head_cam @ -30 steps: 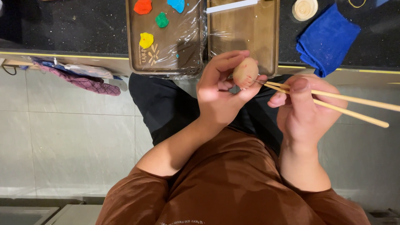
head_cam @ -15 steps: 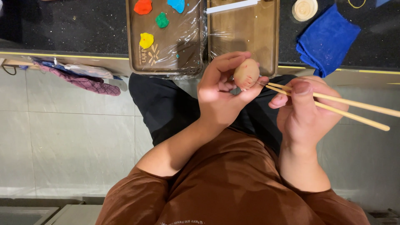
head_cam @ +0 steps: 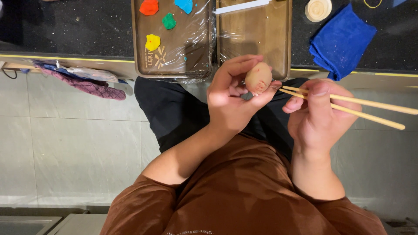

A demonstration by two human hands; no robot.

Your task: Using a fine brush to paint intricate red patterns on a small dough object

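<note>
Head view: your left hand (head_cam: pixel 230 102) cups a brown egg (head_cam: pixel 258 78) while your right hand (head_cam: pixel 320 115) pinches a pair of wooden chopsticks (head_cam: pixel 348 106).
You hold the egg up off the worktop (head_cam: pixel 65 26), fingers curled round it and thumb bracing its far side, so the chopstick tips can reach its smooth, matte shell, which shows faint reddish marks. Both hands are closed on what they carry. Beyond them, two brown trays (head_cam: pixel 254 35) wrapped in glossy cling film sit side by side; the left one bears soft blobs of coloured clay (head_cam: pixel 153 42). A crumpled blue cloth (head_cam: pixel 342 41) lies to the right.
</note>
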